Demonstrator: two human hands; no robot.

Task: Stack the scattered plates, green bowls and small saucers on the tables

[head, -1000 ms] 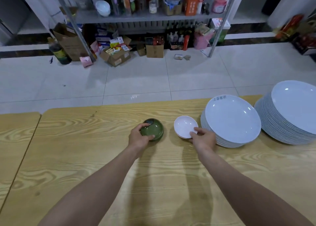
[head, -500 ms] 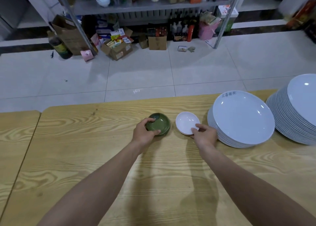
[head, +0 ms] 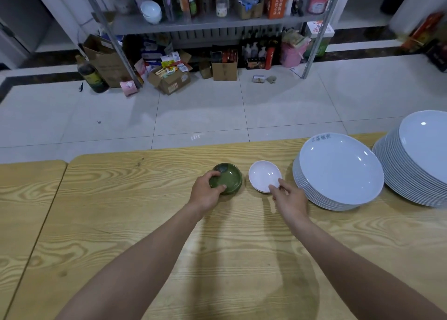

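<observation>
Both outstretched, left hand point(head: 205, 195) gripping green bowl point(head: 231, 178), right hand point(head: 291, 199) pinching white saucer point(head: 262, 174) rim

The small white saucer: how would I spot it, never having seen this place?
On the wooden table, find the two stacks of big white plates at the right. Just left of them sits the small white saucer, its near rim held by the right hand. It is far smaller than the plates and white, unlike the green bowl beside it.
</observation>
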